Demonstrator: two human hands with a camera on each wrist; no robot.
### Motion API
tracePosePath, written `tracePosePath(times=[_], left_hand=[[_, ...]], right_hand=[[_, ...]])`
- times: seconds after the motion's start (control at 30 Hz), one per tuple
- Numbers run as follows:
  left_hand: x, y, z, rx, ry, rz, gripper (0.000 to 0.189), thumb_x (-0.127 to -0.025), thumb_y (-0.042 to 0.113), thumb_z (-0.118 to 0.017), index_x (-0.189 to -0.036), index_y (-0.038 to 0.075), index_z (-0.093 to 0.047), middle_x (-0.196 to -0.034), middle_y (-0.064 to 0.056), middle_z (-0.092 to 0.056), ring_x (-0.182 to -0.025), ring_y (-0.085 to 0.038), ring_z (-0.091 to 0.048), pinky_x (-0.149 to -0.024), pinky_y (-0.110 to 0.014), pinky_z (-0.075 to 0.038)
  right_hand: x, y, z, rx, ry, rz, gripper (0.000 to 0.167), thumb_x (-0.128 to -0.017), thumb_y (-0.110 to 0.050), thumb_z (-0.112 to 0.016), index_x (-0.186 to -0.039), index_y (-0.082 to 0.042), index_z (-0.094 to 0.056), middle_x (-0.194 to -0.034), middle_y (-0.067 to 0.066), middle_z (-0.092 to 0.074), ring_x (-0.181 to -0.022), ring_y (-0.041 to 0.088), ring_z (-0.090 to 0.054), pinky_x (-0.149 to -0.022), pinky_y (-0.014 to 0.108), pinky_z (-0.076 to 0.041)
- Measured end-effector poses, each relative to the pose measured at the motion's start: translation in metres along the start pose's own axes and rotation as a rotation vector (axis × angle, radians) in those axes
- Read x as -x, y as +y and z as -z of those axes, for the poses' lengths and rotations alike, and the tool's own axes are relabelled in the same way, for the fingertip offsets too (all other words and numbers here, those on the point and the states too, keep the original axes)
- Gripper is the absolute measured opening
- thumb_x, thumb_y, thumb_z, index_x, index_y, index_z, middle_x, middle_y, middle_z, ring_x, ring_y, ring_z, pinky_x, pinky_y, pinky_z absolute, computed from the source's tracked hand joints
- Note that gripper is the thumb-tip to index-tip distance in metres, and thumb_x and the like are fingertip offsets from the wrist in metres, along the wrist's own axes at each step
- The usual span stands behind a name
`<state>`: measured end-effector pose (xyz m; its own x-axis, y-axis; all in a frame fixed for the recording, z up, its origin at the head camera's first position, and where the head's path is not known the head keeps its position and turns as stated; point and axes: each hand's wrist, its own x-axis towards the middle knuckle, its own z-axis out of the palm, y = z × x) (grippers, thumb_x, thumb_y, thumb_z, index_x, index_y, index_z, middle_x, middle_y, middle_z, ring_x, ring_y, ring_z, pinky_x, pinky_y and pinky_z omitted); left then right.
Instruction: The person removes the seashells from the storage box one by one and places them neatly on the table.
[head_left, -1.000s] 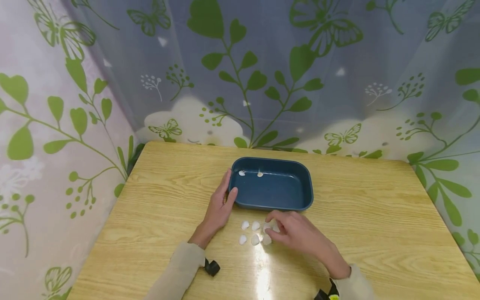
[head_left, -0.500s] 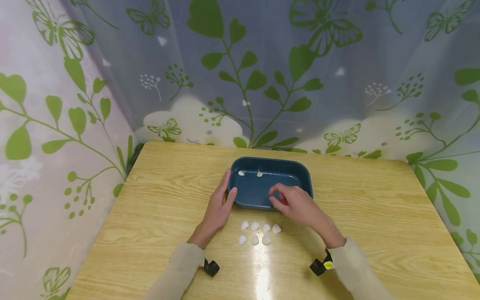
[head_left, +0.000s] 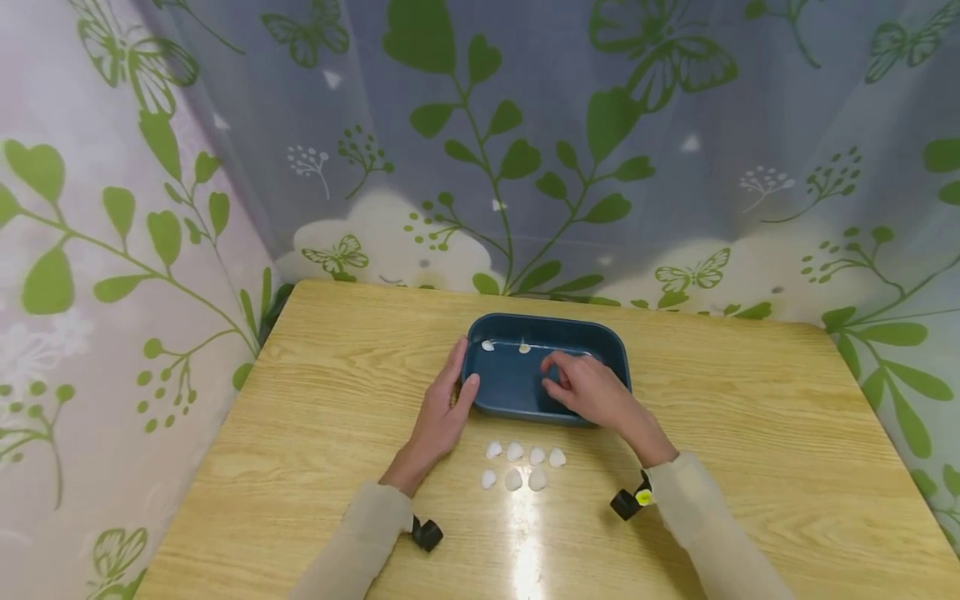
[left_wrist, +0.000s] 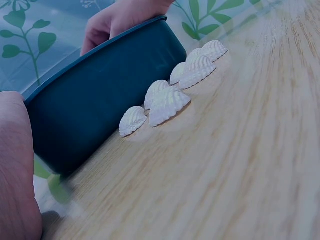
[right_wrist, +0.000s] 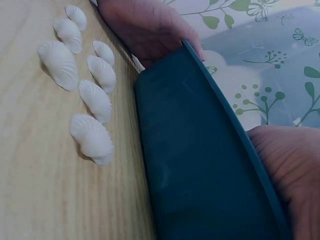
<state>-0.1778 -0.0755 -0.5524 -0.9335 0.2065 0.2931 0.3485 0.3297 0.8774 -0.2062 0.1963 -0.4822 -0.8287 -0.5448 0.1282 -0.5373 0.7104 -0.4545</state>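
Note:
My left hand (head_left: 441, 408) holds the left end of a dark blue rectangular tub (head_left: 510, 408), thumb near the front rim and fingers along the side. Inside, near the back wall, lie a white seashell (head_left: 488, 345) and a more yellowish seashell (head_left: 524, 348). My right hand (head_left: 592, 390) reaches over the front rim into the tub, index finger and thumb bent with a gap between them. No shell shows in that gap. The tub wall hides the right fingertips in both wrist views. White ribbed seashells (left_wrist: 170, 104) lie in two rows on the table before the tub.
The wooden table (head_left: 337, 358) carries the tub and the shells. Behind it and at the left hang curtains (head_left: 525, 167) with green leaves and butterflies. A small black camera (head_left: 427, 535) sits on the left wrist, another camera (head_left: 624, 503) on the right.
My right hand has moved from over the table shells up and over the front rim into the tub. The rows of shells it covered now show. My left hand stays on the tub.

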Motion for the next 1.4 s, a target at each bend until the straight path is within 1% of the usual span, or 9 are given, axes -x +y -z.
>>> tracePosePath(times=[0.23,0.43,0.6,0.67,0.83,1.0,1.13,1.23,1.4], left_hand=[[-0.001,0.0,0.0,-0.003,-0.002,0.002,0.063,-0.114,0.035,-0.043,-0.169,0.019,-0.017,-0.175,-0.003,-0.019,-0.16,-0.017,-0.015,-0.129,-0.043,-0.018],[-0.001,0.0,0.0,-0.002,-0.007,0.009,0.063,-0.114,0.036,-0.043,-0.169,0.021,-0.017,-0.175,-0.002,-0.019,-0.16,-0.013,-0.014,-0.13,-0.041,-0.017],[-0.002,0.0,0.0,-0.006,0.001,-0.011,0.063,-0.114,0.033,-0.043,-0.169,0.016,-0.017,-0.174,-0.007,-0.019,-0.16,-0.018,-0.015,-0.129,-0.043,-0.018],[-0.002,0.0,0.0,-0.004,-0.001,-0.012,0.063,-0.115,0.033,-0.042,-0.169,0.015,-0.016,-0.174,-0.008,-0.019,-0.16,-0.018,-0.015,-0.129,-0.043,-0.017],[-0.001,0.001,0.001,-0.001,-0.009,-0.002,0.063,-0.114,0.034,-0.042,-0.169,0.016,-0.017,-0.174,-0.006,-0.02,-0.16,-0.014,-0.015,-0.129,-0.04,-0.018],[-0.001,0.002,0.001,-0.001,-0.007,0.001,0.063,-0.114,0.033,-0.043,-0.169,0.016,-0.017,-0.174,-0.005,-0.02,-0.16,-0.014,-0.016,-0.129,-0.041,-0.019],[-0.001,0.003,0.0,-0.002,-0.01,0.003,0.063,-0.114,0.033,-0.043,-0.169,0.015,-0.017,-0.174,-0.005,-0.02,-0.16,-0.014,-0.015,-0.129,-0.041,-0.018],[-0.001,0.002,0.0,0.002,-0.008,0.002,0.063,-0.115,0.032,-0.043,-0.169,0.015,-0.016,-0.175,-0.005,-0.019,-0.16,-0.014,-0.015,-0.129,-0.041,-0.018],[-0.001,0.002,0.0,0.003,-0.005,0.006,0.063,-0.114,0.033,-0.043,-0.169,0.016,-0.016,-0.175,-0.004,-0.019,-0.16,-0.014,-0.015,-0.129,-0.041,-0.018]], right_hand=[[-0.014,0.006,-0.001,0.035,-0.035,0.0,0.02,-0.101,-0.015,-0.07,-0.116,-0.002,-0.071,-0.061,-0.008,-0.048,-0.05,0.006,-0.041,-0.046,0.024,-0.033],[-0.026,0.009,-0.002,0.05,-0.074,-0.029,0.023,-0.101,-0.015,-0.07,-0.121,-0.003,-0.07,-0.062,-0.007,-0.051,-0.051,0.008,-0.044,-0.046,0.024,-0.035],[-0.035,0.011,-0.004,0.067,-0.101,-0.044,0.028,-0.101,-0.015,-0.069,-0.126,-0.003,-0.07,-0.058,-0.005,-0.049,-0.048,0.009,-0.041,-0.045,0.024,-0.032],[-0.039,0.012,-0.005,0.073,-0.107,-0.039,0.03,-0.101,-0.015,-0.069,-0.129,-0.003,-0.069,-0.057,-0.005,-0.048,-0.047,0.009,-0.04,-0.045,0.025,-0.031],[-0.045,0.014,-0.007,0.065,-0.115,-0.029,0.033,-0.102,-0.014,-0.069,-0.133,-0.005,-0.067,-0.056,-0.005,-0.046,-0.045,0.009,-0.039,-0.045,0.025,-0.03],[-0.048,0.014,-0.008,0.053,-0.135,-0.043,0.033,-0.103,-0.014,-0.066,-0.135,-0.007,-0.067,-0.054,-0.004,-0.045,-0.044,0.009,-0.038,-0.044,0.024,-0.029],[-0.049,0.015,-0.008,0.052,-0.146,-0.053,0.03,-0.105,-0.014,-0.063,-0.134,-0.007,-0.068,-0.056,-0.004,-0.046,-0.045,0.009,-0.037,-0.045,0.025,-0.028],[-0.05,0.015,-0.009,0.051,-0.143,-0.053,0.026,-0.105,-0.013,-0.062,-0.13,-0.006,-0.07,-0.06,-0.003,-0.051,-0.048,0.01,-0.04,-0.047,0.026,-0.03],[-0.051,0.014,-0.01,0.068,-0.157,-0.065,0.012,-0.104,-0.015,-0.065,-0.112,-0.01,-0.072,-0.074,-0.004,-0.061,-0.057,0.011,-0.049,-0.051,0.027,-0.039]])
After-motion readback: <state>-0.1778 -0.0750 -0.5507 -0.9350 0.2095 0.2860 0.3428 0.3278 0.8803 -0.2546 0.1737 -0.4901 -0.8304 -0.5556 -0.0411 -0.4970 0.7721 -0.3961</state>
